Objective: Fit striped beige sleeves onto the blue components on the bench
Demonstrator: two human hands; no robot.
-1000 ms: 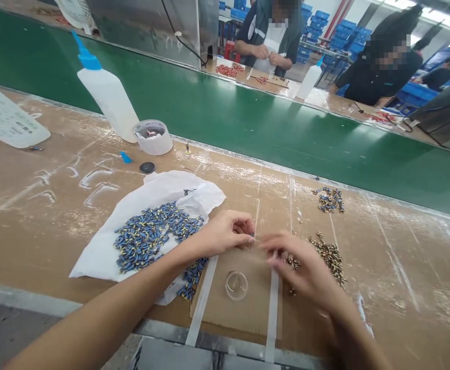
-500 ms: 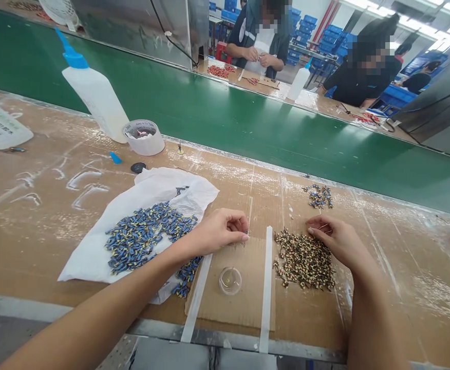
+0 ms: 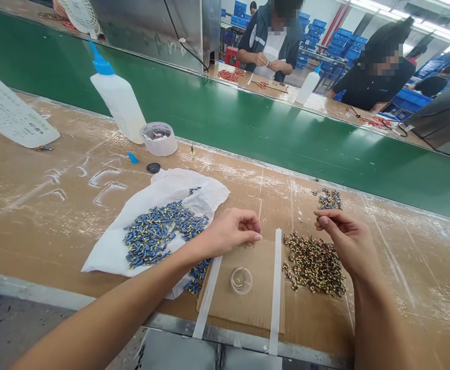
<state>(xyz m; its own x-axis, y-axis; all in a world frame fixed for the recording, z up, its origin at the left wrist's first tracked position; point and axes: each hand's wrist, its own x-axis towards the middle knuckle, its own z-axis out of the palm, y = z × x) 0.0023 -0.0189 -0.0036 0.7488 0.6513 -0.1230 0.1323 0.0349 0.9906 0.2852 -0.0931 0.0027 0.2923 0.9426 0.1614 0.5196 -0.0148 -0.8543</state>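
Note:
My left hand (image 3: 236,230) hovers above the taped cardboard piece (image 3: 225,308), thumb and fingers pinched together; a speck of blue shows at the fingertips, apparently a small blue piece. To its left lies a heap of small blue-and-yellow pieces (image 3: 148,236) on a white sheet (image 3: 105,252). A small clear cup (image 3: 241,280) holding a little clear liquid stands on the cardboard below this hand. My right hand (image 3: 348,239) is closed in a pinch on a small dark piece (image 3: 318,220), just above a heap of small dark-and-cream pieces (image 3: 313,264).
Several blue-and-dark pieces (image 3: 328,198) lie behind the right heap. Farther left are a white squeeze bottle (image 3: 120,105), a tape roll (image 3: 159,140), a blue cap (image 3: 133,158) and a lying bottle (image 3: 13,113). Beyond the green belt (image 3: 248,121), two people sit working.
My right hand has lifted from the dark heap with a small piece between its fingertips. My left hand keeps its pinch over the cardboard. The whole view has shifted slightly.

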